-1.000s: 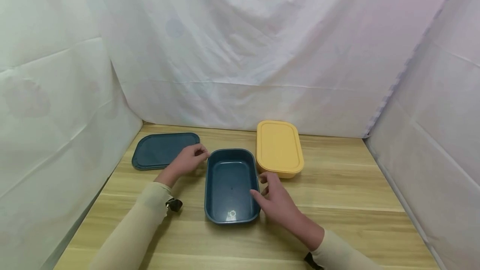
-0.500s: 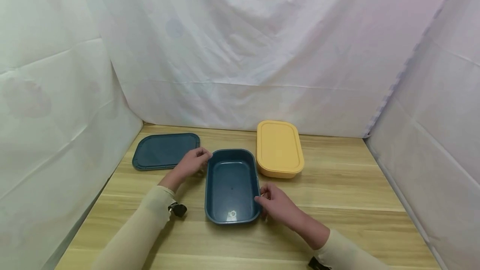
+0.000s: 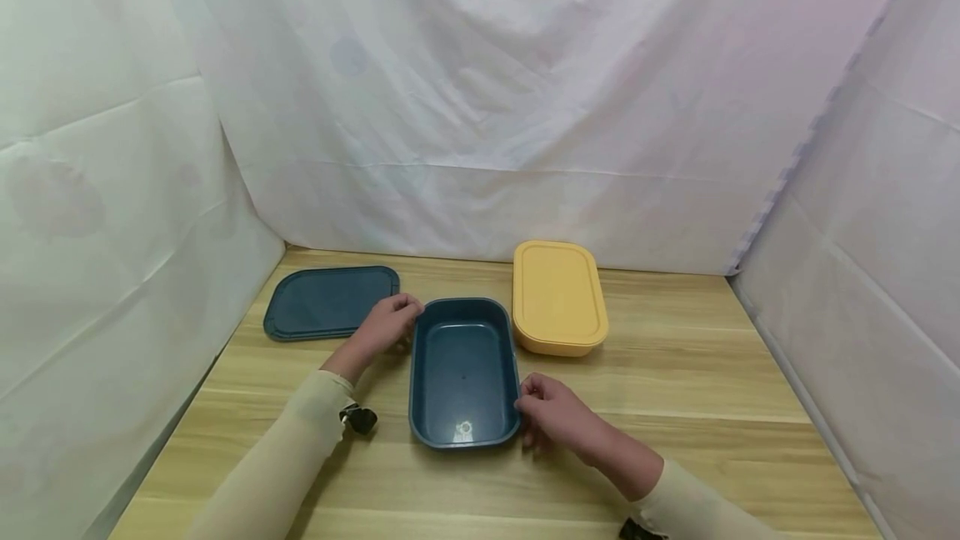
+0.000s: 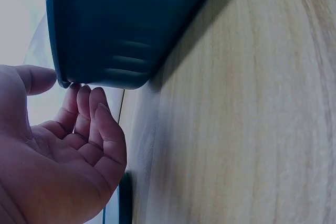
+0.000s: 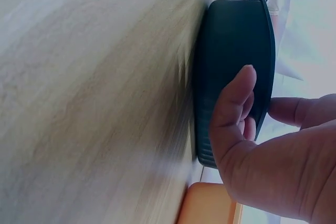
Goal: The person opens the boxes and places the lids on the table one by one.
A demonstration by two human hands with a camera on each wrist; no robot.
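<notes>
An open dark blue container [image 3: 463, 373] stands in the middle of the wooden table [image 3: 675, 373]. My left hand [image 3: 405, 311] is at its far left corner. In the left wrist view the thumb [image 4: 37, 77] lies on the rim of the blue container [image 4: 131, 19] and the fingers [image 4: 100, 124] curl beside the outer wall. My right hand [image 3: 525, 407] holds the near right side. The right wrist view shows its index finger [image 5: 233, 108] across the blue container's wall [image 5: 231, 40] and its thumb at the rim.
A dark blue lid [image 3: 330, 301] lies flat at the far left. A yellow container [image 3: 558, 297] with its lid on stands just beyond the blue one, to the right. White sheets wall in the table on three sides.
My right hand slid back along the container's right side toward me and its fingers closed on the wall. My left hand shifted slightly toward the far left corner. The container stayed put.
</notes>
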